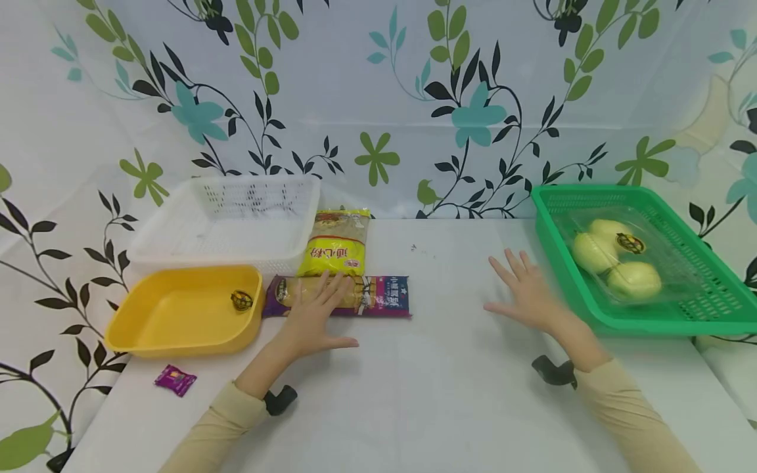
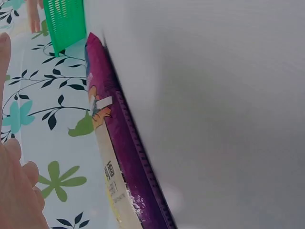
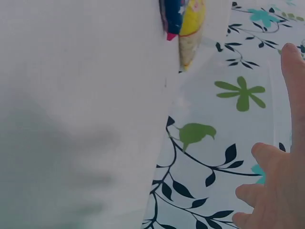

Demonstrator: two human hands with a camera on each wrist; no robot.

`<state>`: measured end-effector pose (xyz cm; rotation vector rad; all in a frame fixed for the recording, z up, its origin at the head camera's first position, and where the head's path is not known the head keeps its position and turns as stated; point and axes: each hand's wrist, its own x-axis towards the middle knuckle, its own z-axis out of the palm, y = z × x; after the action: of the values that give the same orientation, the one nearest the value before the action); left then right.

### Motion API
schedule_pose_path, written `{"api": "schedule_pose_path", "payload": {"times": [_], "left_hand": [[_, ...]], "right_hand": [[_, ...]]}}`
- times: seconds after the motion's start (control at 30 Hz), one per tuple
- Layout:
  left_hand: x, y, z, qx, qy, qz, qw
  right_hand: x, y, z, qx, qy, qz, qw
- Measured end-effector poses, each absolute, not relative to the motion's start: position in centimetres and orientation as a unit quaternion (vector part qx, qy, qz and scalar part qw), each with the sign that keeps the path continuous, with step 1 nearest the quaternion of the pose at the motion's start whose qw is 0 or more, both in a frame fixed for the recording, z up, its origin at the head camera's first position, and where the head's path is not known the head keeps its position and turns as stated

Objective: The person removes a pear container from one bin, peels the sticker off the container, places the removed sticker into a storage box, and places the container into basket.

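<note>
My left hand [image 1: 313, 320], fingers spread and straight, is over a long purple packet [image 1: 378, 295] with a clear window showing pale yellow contents; in the head view the fingers overlap it. The left wrist view shows the packet [image 2: 126, 157] lying on the white table, with part of the hand [image 2: 19, 186] raised at the left edge. Just behind it lies a yellow-and-clear bag [image 1: 336, 243] with printed characters. To the right, my right hand [image 1: 528, 299] is spread above the table and holds nothing, nearest the green basket. Its fingers [image 3: 298, 86] also show in the right wrist view.
The green basket [image 1: 568, 263] at right holds a clear-wrapped pack of three pale fruits [image 1: 635, 281]. A white basket [image 1: 160, 246] stands back left, with a yellow tray [image 1: 171, 315] before it. A small purple packet [image 1: 175, 380] lies in front. Leaf-patterned cloth [image 1: 384, 105] hangs behind.
</note>
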<state>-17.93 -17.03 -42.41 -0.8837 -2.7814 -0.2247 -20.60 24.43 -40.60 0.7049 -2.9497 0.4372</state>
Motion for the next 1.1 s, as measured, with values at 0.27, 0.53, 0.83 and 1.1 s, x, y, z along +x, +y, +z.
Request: {"api": "schedule_pose_path", "payload": {"times": [0.27,0.53,0.83,1.1], "left_hand": [[-18.0,-16.4,-41.8,-0.309,-0.939,-0.121,0.095],[-17.8,-16.0,-41.9,-0.302,-0.94,-0.135,0.086],[-18.1,-14.6,-41.6,-0.304,-0.909,-0.273,0.082],[-17.9,-12.4,-41.8,-0.302,-0.879,-0.362,0.068]], "right_hand": [[-20.5,26.2,-38.4,0.205,-0.96,0.186,0.033],[-20.2,28.4,-36.9,0.172,-0.966,0.188,0.049],[-19.5,30.8,-35.4,0.141,-0.965,0.213,0.056],[-18.9,33.1,-35.4,0.115,-0.948,0.28,0.101]]}}
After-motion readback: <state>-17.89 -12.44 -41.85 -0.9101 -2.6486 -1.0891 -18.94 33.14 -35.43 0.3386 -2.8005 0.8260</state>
